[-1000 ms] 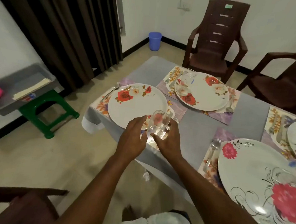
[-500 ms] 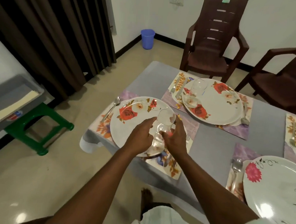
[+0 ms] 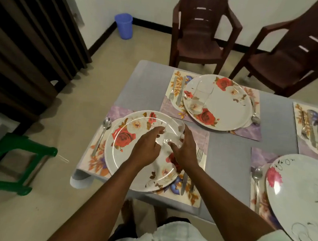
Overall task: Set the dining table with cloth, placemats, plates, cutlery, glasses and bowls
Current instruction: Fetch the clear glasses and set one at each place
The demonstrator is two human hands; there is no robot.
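A clear drinking glass (image 3: 172, 135) stands on the right part of the near-left floral plate (image 3: 123, 161). My left hand (image 3: 146, 150) holds it from the left and my right hand (image 3: 187, 150) grips it from the right. The plate lies on a floral placemat (image 3: 199, 139) over the grey tablecloth (image 3: 227, 154). A spoon (image 3: 104, 132) lies left of the plate, with a fork (image 3: 199, 157) and a knife (image 3: 183, 183) to its right. The far plate (image 3: 227, 107) carries another clear glass (image 3: 200, 97). A third plate (image 3: 298, 196) sits at the near right beside a spoon (image 3: 257, 177).
Two brown plastic chairs (image 3: 197, 39) (image 3: 290, 59) stand behind the table. A blue bin (image 3: 124, 26) sits in the corner by dark curtains (image 3: 28, 47). A green stool (image 3: 12, 159) stands on the floor at left. A fourth setting (image 3: 310, 126) shows at the right edge.
Both hands have carried the glass forward from the table's near edge and lowered it over the near-left plate. My view has shifted closer to the table.
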